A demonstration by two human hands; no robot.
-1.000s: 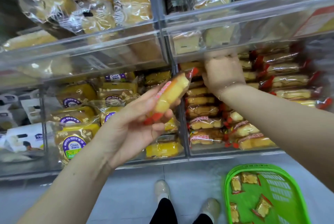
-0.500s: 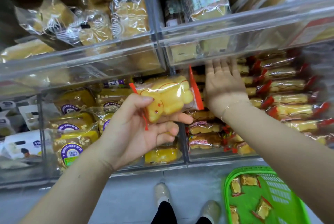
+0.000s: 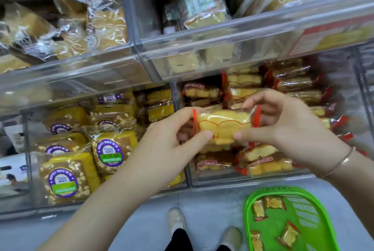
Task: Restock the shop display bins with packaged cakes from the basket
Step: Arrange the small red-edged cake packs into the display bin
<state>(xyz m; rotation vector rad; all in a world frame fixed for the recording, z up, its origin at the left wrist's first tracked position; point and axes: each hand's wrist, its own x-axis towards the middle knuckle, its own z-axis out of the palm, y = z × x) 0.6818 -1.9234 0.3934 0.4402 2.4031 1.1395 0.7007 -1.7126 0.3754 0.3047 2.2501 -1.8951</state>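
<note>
Two hands show, the left hand and the right hand, with one yellow packaged cake between them. One green basket sits at the lower right with four wrapped cakes visible inside. Two shoes appear at the bottom centre. Round purple labels at the lower left number five. One bracelet circles the right wrist.

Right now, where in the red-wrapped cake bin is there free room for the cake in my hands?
A dark gap shows at the bin's upper left, above the top left pack. Elsewhere stacks crowd it. Both hands, left and right, hold the cake.
</note>
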